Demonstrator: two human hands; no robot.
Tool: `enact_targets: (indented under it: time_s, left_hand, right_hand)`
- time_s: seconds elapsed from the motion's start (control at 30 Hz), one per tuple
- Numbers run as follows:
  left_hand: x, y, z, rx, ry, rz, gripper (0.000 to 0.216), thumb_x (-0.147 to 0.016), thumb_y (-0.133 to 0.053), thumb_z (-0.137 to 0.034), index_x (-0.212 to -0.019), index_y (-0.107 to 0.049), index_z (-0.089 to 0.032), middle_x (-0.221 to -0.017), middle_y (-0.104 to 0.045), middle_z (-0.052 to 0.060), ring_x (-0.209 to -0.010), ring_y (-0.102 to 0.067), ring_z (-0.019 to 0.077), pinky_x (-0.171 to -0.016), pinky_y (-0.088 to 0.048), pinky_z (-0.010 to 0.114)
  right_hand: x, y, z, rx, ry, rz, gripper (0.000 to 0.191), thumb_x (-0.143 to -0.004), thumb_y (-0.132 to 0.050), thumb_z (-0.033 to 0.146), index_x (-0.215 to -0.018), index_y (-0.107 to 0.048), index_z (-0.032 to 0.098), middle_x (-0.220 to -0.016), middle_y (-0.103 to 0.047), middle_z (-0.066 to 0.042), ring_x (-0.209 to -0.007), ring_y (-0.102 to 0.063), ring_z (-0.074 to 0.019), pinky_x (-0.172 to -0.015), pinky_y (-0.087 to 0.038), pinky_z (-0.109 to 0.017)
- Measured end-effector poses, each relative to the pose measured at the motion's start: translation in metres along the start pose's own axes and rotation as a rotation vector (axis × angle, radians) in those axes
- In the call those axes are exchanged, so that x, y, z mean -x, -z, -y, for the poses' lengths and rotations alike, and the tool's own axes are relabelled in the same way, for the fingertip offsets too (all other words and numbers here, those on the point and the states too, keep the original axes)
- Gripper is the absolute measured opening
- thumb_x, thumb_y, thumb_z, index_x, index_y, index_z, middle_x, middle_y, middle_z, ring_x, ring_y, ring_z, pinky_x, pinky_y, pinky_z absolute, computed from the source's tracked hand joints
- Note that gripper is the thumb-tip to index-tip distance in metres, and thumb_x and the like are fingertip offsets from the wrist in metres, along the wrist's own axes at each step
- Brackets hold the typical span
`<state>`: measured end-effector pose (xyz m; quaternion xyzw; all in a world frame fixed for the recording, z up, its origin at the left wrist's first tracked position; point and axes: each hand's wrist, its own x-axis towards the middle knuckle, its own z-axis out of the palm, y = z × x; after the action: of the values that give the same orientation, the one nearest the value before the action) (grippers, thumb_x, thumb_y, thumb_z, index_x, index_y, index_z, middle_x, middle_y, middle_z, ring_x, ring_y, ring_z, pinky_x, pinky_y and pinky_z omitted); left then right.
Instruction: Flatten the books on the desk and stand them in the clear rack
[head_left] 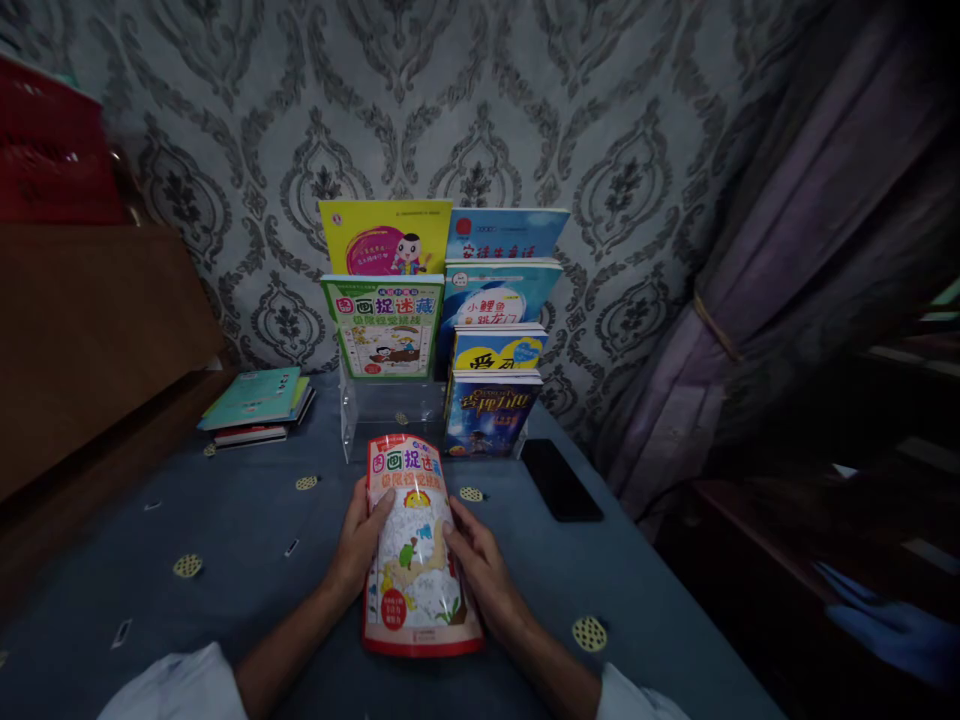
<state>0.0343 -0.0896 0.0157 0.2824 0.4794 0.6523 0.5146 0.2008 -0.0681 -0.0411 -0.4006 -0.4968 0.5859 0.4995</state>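
Note:
I hold a red-bordered children's picture book with a glossy cover over the blue tablecloth, its top pointing away from me. My left hand grips its left edge, thumb on the cover. My right hand grips the right edge the same way. Just beyond the book stands a clear acrylic tiered rack holding several children's books, among them a green-bordered one and a dark blue one on the lowest right step. The rack's front left step looks bare.
A black phone lies flat right of the rack. A small stack of books sits at the left by a wooden headboard. Patterned wallpaper is behind; a purple curtain hangs at the right. The blue cloth covers the table.

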Motion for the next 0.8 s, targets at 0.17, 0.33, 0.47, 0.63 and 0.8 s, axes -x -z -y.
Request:
enact_targets:
  time_s: [0.17, 0.33, 0.47, 0.63, 0.8]
  left_hand:
    - [-0.007, 0.009, -0.006, -0.081, 0.048, 0.07, 0.073, -0.058, -0.088, -0.06, -0.112, -0.06, -0.019, -0.092, -0.077, 0.006, -0.075, -0.074, 0.0241, -0.064, -0.059, 0.031]
    - [-0.019, 0.023, -0.014, -0.29, 0.097, 0.18, 0.074, -0.067, -0.083, -0.06, -0.125, -0.062, -0.019, -0.09, -0.078, 0.007, -0.068, -0.073, 0.0239, -0.061, -0.058, 0.032]
    - [-0.03, 0.037, -0.019, -0.635, -0.03, 0.235, 0.065, -0.077, -0.076, -0.059, -0.13, -0.066, -0.023, -0.089, -0.079, 0.005, -0.074, -0.074, 0.0266, -0.068, -0.057, 0.034]
    - [-0.038, 0.051, -0.015, -1.242, -0.313, 0.161, 0.055, -0.093, -0.057, -0.052, -0.138, -0.061, -0.021, -0.101, -0.077, 0.011, -0.098, -0.072, 0.0322, -0.091, -0.053, 0.042]
    - [-0.036, 0.052, -0.002, -1.734, -0.6, 0.224, 0.047, -0.102, -0.04, -0.037, -0.14, -0.056, -0.014, -0.132, -0.065, 0.019, -0.12, -0.061, 0.0325, -0.102, -0.047, 0.047]
  right_hand:
    - [0.001, 0.001, 0.028, -0.162, -0.041, 0.019, 0.063, -0.072, -0.081, 0.055, -0.125, -0.069, 0.022, -0.113, -0.077, -0.01, -0.106, -0.072, -0.0346, -0.088, -0.06, -0.051]
    - [-0.004, 0.002, 0.043, -0.216, -0.067, 0.013, 0.057, -0.068, -0.083, 0.061, -0.107, -0.073, 0.021, -0.104, -0.079, -0.009, -0.098, -0.074, -0.0324, -0.083, -0.061, -0.046]
    - [-0.01, 0.007, 0.038, -0.205, -0.084, -0.017, 0.056, -0.067, -0.082, 0.065, -0.099, -0.073, 0.02, -0.091, -0.079, -0.006, -0.082, -0.074, -0.0264, -0.073, -0.06, -0.038]
    - [-0.02, 0.014, 0.025, -0.119, -0.078, -0.072, 0.047, -0.071, -0.078, 0.063, -0.085, -0.071, 0.019, -0.066, -0.07, 0.0, -0.054, -0.06, -0.0147, -0.048, -0.047, -0.024]
    - [-0.026, 0.019, 0.022, -0.125, -0.138, -0.013, 0.036, -0.069, -0.081, 0.051, -0.084, -0.069, 0.02, -0.067, -0.071, 0.0, -0.057, -0.063, -0.0143, -0.048, -0.049, -0.023]
